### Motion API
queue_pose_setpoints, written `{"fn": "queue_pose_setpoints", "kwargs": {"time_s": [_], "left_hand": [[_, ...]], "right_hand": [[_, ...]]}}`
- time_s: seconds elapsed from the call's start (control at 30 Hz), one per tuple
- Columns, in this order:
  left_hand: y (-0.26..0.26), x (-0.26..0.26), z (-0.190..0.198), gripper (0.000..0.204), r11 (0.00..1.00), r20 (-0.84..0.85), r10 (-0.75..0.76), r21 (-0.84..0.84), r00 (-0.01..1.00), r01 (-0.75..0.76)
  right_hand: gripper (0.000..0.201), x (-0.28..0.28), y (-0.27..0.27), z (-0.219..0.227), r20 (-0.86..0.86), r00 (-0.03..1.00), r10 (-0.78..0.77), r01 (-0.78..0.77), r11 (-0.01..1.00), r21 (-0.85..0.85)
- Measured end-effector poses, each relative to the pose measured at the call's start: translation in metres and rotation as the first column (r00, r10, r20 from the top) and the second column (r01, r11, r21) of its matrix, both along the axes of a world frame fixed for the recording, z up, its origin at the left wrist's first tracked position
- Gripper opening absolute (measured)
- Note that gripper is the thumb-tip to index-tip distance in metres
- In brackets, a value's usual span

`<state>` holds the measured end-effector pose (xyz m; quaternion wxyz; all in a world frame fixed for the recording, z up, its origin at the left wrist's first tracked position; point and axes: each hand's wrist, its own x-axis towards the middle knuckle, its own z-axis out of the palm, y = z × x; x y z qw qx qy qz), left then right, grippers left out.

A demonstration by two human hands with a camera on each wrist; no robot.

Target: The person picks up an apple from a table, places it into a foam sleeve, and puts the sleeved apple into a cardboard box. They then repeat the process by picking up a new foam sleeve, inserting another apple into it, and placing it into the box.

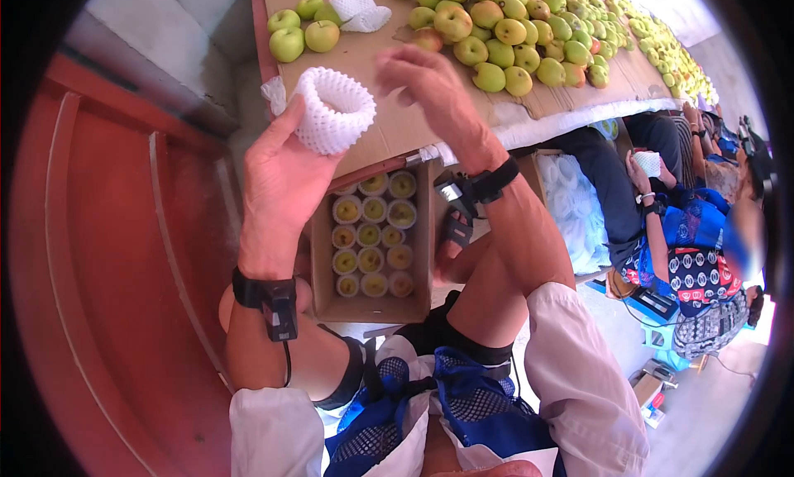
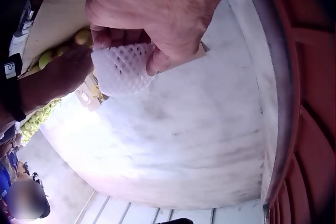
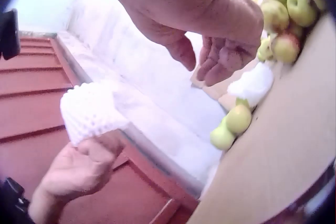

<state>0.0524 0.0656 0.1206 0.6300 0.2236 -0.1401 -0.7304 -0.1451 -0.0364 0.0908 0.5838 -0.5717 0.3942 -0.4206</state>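
A white foam fruit net [image 1: 313, 130] is gripped by my left hand [image 1: 281, 183], thumb on its near side. Its round opening faces up and right in the head view, and its inside looks hollow. In the left wrist view, the foam net [image 2: 123, 71] shows its open diamond mesh between thumb and fingers. My right hand [image 1: 434, 88] hovers over the cardboard just right of the net, apart from it. Its fingers are loosely bent with nothing between them, as the right wrist view shows too. Closest to it lies a large pile of green-yellow apples [image 1: 509, 32].
Several apples [image 1: 287, 43] and loose foam nets [image 1: 364, 16] lie on the cardboard-covered table [image 1: 389, 138]. Below its edge stands a cardboard box [image 1: 372, 310] with rows of netted apples. A red panelled surface [image 1: 107, 254] is at left. Another person [image 1: 695, 229] sits at right.
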Motion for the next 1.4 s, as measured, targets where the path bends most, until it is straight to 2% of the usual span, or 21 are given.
{"fn": "queue_pose_setpoints", "kwargs": {"time_s": [0.03,0.07,0.1,0.13,0.2,0.3,0.4,0.6,0.7,0.83,0.9,0.93,0.97,1.07,1.1,1.13,1.17,1.23,1.33,1.37,1.4], "left_hand": [[-0.002,0.003,0.0,0.043,1.0,-0.02,0.014,0.012,1.0,-0.014],[-0.005,0.006,-0.001,0.044,1.0,-0.029,0.02,0.004,0.999,-0.02],[-0.009,0.01,-0.002,0.045,1.0,-0.038,0.027,-0.006,0.999,-0.028],[-0.012,0.014,-0.003,0.046,0.999,-0.048,0.037,-0.017,0.998,-0.038],[-0.019,0.017,-0.003,0.047,0.997,-0.064,0.075,-0.006,0.995,-0.075],[-0.024,0.022,-0.004,0.047,0.995,-0.077,0.101,-0.005,0.992,-0.102],[-0.027,0.024,-0.004,0.046,0.995,-0.088,0.102,-0.01,0.991,-0.103],[-0.028,0.026,-0.001,0.046,0.994,-0.113,0.1,-0.034,0.989,-0.105],[-0.031,0.033,-0.001,0.045,0.993,-0.094,0.098,-0.063,0.991,-0.104],[-0.036,0.039,0.0,0.045,0.985,-0.068,0.132,-0.102,0.989,-0.138],[-0.039,0.042,0.001,0.046,0.984,-0.073,0.124,-0.12,0.99,-0.132],[-0.04,0.044,0.001,0.046,0.984,-0.072,0.122,-0.124,0.99,-0.13],[-0.04,0.045,0.002,0.046,0.983,-0.067,0.13,-0.122,0.989,-0.137],[-0.044,0.048,0.004,0.047,0.978,-0.063,0.155,-0.132,0.986,-0.162],[-0.045,0.049,0.006,0.047,0.976,-0.069,0.163,-0.136,0.984,-0.171],[-0.044,0.049,0.004,0.047,0.975,-0.074,0.171,-0.134,0.983,-0.179],[-0.045,0.052,0.001,0.049,0.971,-0.151,0.159,-0.154,0.976,-0.182],[-0.047,0.052,0.0,0.04,0.968,-0.099,0.207,-0.122,0.973,-0.218],[-0.049,0.051,-0.001,0.039,0.968,-0.061,0.23,-0.086,0.971,-0.235],[-0.049,0.051,-0.003,0.041,0.97,-0.057,0.229,-0.074,0.972,-0.233],[-0.049,0.05,-0.004,0.04,0.971,-0.051,0.222,-0.08,0.974,-0.226]], "right_hand": [[0.031,-0.005,-0.011,-0.004,-0.035,0.99,-0.134,0.131,0.988,-0.076],[0.033,-0.013,-0.03,-0.016,-0.144,0.932,-0.332,0.296,0.928,-0.225],[0.034,-0.021,-0.051,-0.029,-0.216,0.824,-0.524,0.42,0.82,-0.388],[0.041,-0.03,-0.066,-0.037,-0.199,0.756,-0.624,0.488,0.739,-0.465],[0.054,-0.046,-0.082,-0.035,-0.345,0.504,-0.792,0.35,0.553,-0.756],[0.067,-0.054,-0.094,-0.037,-0.523,0.367,-0.769,0.275,0.627,-0.729],[0.074,-0.058,-0.109,-0.05,-0.596,0.341,-0.727,0.225,0.679,-0.699],[0.069,-0.057,-0.12,-0.051,-0.604,0.338,-0.722,0.22,0.685,-0.695],[0.068,-0.06,-0.115,-0.048,-0.538,0.407,-0.738,0.26,0.658,-0.706],[0.069,-0.061,-0.097,-0.032,-0.376,0.626,-0.683,0.265,0.64,-0.722],[0.068,-0.046,-0.079,-0.025,-0.305,0.855,-0.42,0.233,0.836,-0.497],[0.068,-0.038,-0.067,-0.022,-0.23,0.933,-0.276,0.179,0.912,-0.37],[0.067,-0.03,-0.051,-0.012,-0.29,0.928,-0.232,0.137,0.939,-0.315],[0.067,-0.019,-0.035,-0.011,-0.254,0.967,-0.02,0.013,0.999,-0.032],[0.065,-0.013,-0.029,-0.013,-0.246,0.969,-0.012,0.007,1.0,-0.022],[0.065,-0.011,-0.025,-0.014,-0.264,0.964,0.036,-0.044,0.999,-0.024],[0.065,-0.009,-0.021,-0.015,-0.283,0.956,0.083,-0.093,0.995,-0.022],[0.064,-0.005,-0.019,-0.024,-0.303,0.941,0.148,-0.18,0.98,-0.08],[0.064,0.001,-0.008,-0.039,-0.478,0.862,0.168,-0.304,0.926,-0.222],[0.066,0.001,-0.002,-0.035,-0.577,0.804,0.148,-0.374,0.88,-0.295],[0.066,0.001,-0.001,-0.037,-0.594,0.788,0.164,-0.393,0.876,-0.279]]}}
